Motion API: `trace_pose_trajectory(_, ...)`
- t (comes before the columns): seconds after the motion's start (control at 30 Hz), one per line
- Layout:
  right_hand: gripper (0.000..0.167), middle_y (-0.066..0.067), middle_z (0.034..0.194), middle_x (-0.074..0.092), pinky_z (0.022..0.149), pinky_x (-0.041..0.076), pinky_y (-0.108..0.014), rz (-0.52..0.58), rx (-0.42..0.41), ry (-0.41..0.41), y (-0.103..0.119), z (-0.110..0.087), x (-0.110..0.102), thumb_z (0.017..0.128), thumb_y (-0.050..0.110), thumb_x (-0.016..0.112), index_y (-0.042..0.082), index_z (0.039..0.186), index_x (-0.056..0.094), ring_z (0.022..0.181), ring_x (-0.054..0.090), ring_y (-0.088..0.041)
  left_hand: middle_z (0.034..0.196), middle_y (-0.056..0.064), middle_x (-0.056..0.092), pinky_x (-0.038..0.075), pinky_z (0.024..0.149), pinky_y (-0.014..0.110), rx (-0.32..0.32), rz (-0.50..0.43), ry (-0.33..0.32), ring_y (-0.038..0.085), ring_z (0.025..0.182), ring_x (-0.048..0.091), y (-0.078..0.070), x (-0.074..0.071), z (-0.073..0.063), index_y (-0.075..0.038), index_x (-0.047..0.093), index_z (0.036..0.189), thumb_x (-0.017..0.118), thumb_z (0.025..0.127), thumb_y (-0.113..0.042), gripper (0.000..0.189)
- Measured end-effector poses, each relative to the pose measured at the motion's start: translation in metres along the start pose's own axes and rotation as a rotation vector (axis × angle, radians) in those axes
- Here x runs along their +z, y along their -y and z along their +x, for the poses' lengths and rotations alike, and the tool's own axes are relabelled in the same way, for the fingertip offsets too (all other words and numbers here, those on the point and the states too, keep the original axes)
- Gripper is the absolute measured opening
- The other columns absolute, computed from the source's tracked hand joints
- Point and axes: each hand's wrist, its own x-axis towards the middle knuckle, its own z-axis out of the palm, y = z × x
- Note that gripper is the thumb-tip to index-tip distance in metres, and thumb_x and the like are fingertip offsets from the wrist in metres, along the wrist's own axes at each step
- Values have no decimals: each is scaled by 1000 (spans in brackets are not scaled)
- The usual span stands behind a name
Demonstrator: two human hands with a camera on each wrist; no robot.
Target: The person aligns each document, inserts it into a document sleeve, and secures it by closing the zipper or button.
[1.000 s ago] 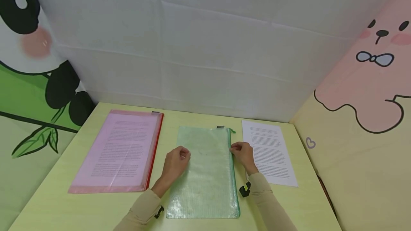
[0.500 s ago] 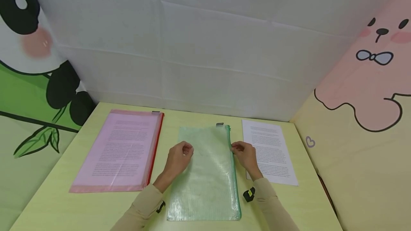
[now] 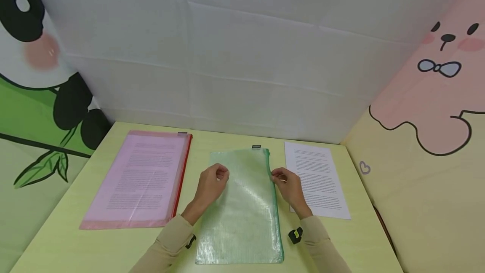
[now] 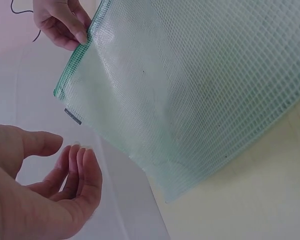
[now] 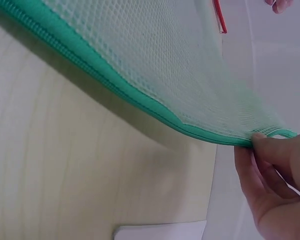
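Note:
A pale green mesh zip pouch (image 3: 242,218) lies in the middle of the table in the head view. My right hand (image 3: 289,184) pinches its right edge between thumb and fingers, along the green zipper (image 5: 155,111) near the far corner. In the right wrist view that edge bows up off the tabletop. Over the pouch's left side hovers my left hand (image 3: 213,182). Its fingers are loosely curled, and the left wrist view shows a gap between thumb and fingertips with nothing held. A small dark tag (image 4: 73,116) sticks out at the pouch's far edge.
To the left lies a pink zip pouch (image 3: 144,172) with a red zipper and a printed page inside. A white printed sheet (image 3: 318,180) is at the right, partly behind the right hand. A white cloth wall (image 3: 242,75) rises at the table's far edge.
My left hand has shifted slightly up and right over the pouch. The right hand keeps its pinch on the zipper edge. The green pouch has slid a little toward me, its far right corner leftward.

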Motion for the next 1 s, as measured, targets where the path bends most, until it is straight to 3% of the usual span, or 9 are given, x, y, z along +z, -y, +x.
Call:
trace_pose_trajectory(0.43,14,-9,102,73,83,60,-29,51,-68,1,3,-8,-1,92,-4,73,3,104,73,99,72,-26,89,9,71,56,77,39,81,2,-22,24,84,66,-11,0,9,1,73,99,68,96,-4,8)
trace_pose_trajectory(0.73,16,-14,103,73,83,61,-43,81,-248,-14,6,-15,1,90,-6,73,0,105,72,98,72,-34,99,13,73,58,78,43,149,-32,-28,28,91,68,-25,2,17,2,74,105,70,95,-6,13)
trace_pose_trajectory(1.0,17,-5,101,73,81,61,-32,39,-345,-3,10,-19,1,90,-6,73,5,103,73,94,73,-26,111,16,71,56,89,47,211,-53,-3,36,104,66,-34,6,24,1,73,112,72,95,-6,19)
